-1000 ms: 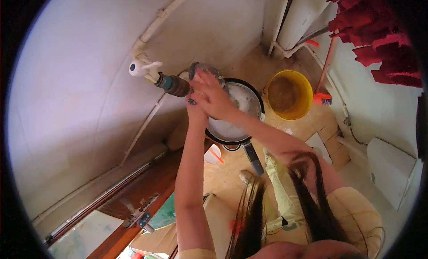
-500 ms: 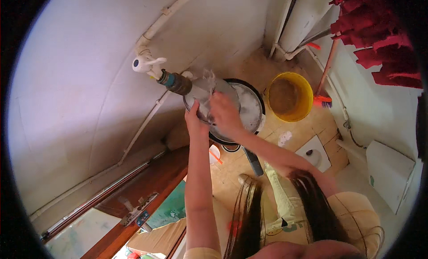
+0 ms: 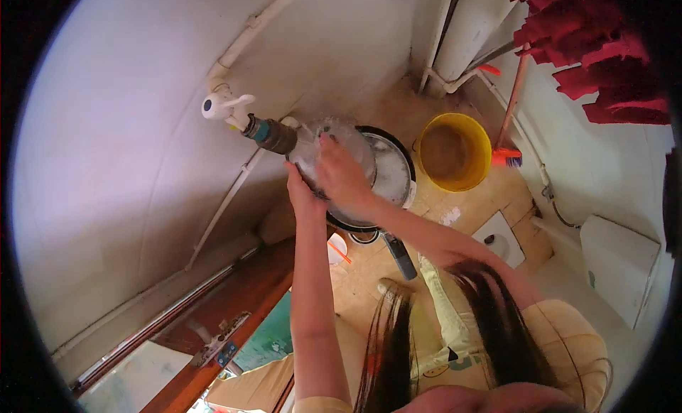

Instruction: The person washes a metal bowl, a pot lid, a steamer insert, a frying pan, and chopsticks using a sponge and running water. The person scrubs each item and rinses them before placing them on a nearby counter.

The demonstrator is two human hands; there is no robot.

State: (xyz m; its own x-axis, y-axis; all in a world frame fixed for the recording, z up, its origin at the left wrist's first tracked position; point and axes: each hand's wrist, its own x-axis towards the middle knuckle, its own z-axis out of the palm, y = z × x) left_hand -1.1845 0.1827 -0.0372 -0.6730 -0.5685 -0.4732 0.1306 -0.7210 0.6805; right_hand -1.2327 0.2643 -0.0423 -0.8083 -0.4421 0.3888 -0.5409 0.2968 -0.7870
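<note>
Under a white tap (image 3: 226, 106) with a dark, ringed spout sleeve (image 3: 275, 134), my left hand (image 3: 307, 194) grips the near-left rim of a round, greyish piece of cookware (image 3: 361, 151). Whether it is a lid or a bowl I cannot tell. My right hand (image 3: 342, 173) presses its closed fingers against the piece's wet surface. Something small and dark shows at the fingertips, too blurred to name. Water splashes around the fingers. Beneath lies a wide, black-rimmed vessel (image 3: 408, 157) with whitish, foamy water and a dark handle (image 3: 400, 257) pointing toward me.
A yellow bucket (image 3: 485, 154) stands right of the vessel, beside an orange broom (image 3: 507, 157). A white container (image 3: 337, 250) with an orange stick sits nearer me. Right are a white floor fixture (image 3: 506, 242) and dark red cloth (image 3: 604, 65); a wooden door (image 3: 263, 292) stands left.
My right hand has shifted up and left across the round piece, its fingers now farther forward. My left hand keeps its hold. The whole view has shifted slightly.
</note>
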